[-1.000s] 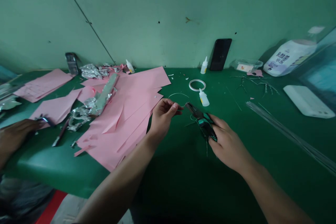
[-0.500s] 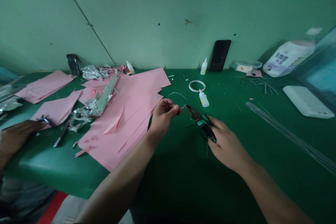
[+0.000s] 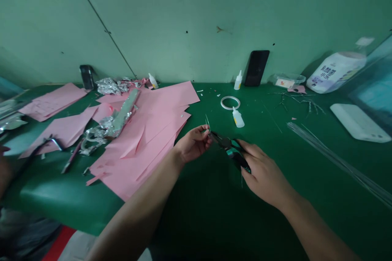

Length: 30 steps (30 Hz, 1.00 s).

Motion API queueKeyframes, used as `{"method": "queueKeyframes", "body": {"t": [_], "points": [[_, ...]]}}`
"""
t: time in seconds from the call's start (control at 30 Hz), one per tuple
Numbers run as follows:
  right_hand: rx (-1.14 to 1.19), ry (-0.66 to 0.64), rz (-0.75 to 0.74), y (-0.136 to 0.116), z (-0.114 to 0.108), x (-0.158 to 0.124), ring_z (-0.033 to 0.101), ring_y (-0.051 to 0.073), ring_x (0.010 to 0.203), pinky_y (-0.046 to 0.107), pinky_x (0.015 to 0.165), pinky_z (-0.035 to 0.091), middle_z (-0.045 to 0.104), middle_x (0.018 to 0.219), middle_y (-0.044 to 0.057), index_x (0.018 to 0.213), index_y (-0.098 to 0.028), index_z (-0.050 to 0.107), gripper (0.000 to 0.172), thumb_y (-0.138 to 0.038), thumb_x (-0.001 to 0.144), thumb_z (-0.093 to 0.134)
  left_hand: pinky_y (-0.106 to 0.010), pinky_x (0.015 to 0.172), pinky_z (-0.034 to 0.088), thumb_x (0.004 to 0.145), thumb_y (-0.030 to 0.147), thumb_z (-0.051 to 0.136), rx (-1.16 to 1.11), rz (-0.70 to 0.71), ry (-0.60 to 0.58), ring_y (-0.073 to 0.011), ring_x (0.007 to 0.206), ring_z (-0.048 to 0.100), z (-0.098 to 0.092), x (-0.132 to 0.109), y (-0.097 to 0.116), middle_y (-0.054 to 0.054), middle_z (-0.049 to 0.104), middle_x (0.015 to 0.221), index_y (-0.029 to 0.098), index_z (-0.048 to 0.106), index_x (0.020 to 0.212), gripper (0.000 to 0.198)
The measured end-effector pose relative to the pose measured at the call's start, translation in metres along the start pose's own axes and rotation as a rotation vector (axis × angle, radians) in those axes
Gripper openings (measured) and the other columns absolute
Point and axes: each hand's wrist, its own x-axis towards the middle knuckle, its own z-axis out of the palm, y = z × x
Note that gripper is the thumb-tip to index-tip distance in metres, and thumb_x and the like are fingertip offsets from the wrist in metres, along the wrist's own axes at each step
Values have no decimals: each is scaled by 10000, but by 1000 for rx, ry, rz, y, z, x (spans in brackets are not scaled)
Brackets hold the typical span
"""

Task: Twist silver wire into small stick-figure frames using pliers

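Between its fingertips my left hand (image 3: 194,143) pinches a thin wire (image 3: 207,120), one end of which sticks up above the thumb. My right hand (image 3: 265,167) is wrapped round the handles of black and green pliers (image 3: 234,153). Their jaws point left and meet the wire right at my left fingertips; whether they clamp it is too small to tell. Beyond the pliers lie a small white glue bottle (image 3: 238,118) and a ring of white tape (image 3: 230,102). Pink paper sheets (image 3: 162,130) spread out left of my left hand.
A bundle of straight wires (image 3: 333,157) and a white power bank (image 3: 359,122) lie at the right. A phone (image 3: 257,68) leans on the wall near a large bottle (image 3: 335,71). Crumpled foil (image 3: 112,85) sits at the left. Another person's hand (image 3: 4,171) shows at the left edge.
The wire in my left hand has swung from lying sideways to pointing up. The plier jaws have moved left to my fingertips. The other person's hand has drawn back leftward, leaving a dark tool on the paper.
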Motion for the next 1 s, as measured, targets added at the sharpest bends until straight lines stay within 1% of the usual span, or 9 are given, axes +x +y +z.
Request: {"method": "queueKeyframes", "body": {"t": [0.1,0.27,0.33,0.5,0.57,0.7,0.8,0.9,1.0], "points": [[-11,-5,-33,0,0,0,542,308,1214,546,944,556,525,1381,93,1173,-207,568,385,-94,820,464,-187,495,431,674,45,728,35,-59,-23,-93,542,570,-5,-1,4,1,584,649,149,588,893,281],[-65,-36,-46,1,1,1,545,321,1198,555,927,557,512,1392,122,1093,-164,599,323,-80,819,449,-192,509,438,683,76,761,72,-41,-16,-89,538,574,-10,0,9,13,585,663,157,598,906,287],[-83,-41,-44,1,2,1,535,328,1210,563,938,547,499,1403,130,1076,-154,603,310,-75,820,447,-195,519,443,682,72,764,79,4,3,-92,550,582,-8,0,9,21,580,669,159,601,937,314],[-36,-18,28,0,5,2,516,312,1236,538,953,540,491,1409,105,1066,-182,604,291,-81,830,466,-209,585,470,715,48,728,64,236,61,-91,586,576,0,2,3,30,562,670,150,609,993,319],[9,-9,45,0,7,2,500,300,1255,516,959,539,479,1416,98,1119,-195,588,343,-74,821,467,-205,588,467,730,60,722,49,250,64,-89,593,571,2,3,0,21,566,677,139,621,991,291],[54,20,30,-1,9,4,445,296,1304,529,1004,490,450,1434,90,1325,-237,473,577,-39,783,453,-192,568,458,756,80,714,4,217,67,-76,579,553,2,6,-4,9,573,704,129,640,1000,260],[39,40,38,-2,9,5,417,307,1324,551,985,477,430,1456,75,1389,-272,406,678,-19,760,434,-187,547,452,770,82,698,-30,194,71,-70,567,541,1,7,-4,2,570,722,124,646,1001,240],[37,43,42,-2,9,5,398,307,1335,552,992,463,415,1470,72,1386,-271,406,684,-12,754,432,-185,536,450,771,71,686,-40,173,74,-71,564,540,0,7,-4,-2,561,724,118,649,997,234],[40,39,32,-1,9,5,418,310,1313,561,998,457,424,1463,80,1331,-246,458,615,-13,762,437,-184,528,447,771,66,680,-35,168,65,-71,558,538,0,7,-4,-5,557,722,105,651,994,229]]}}
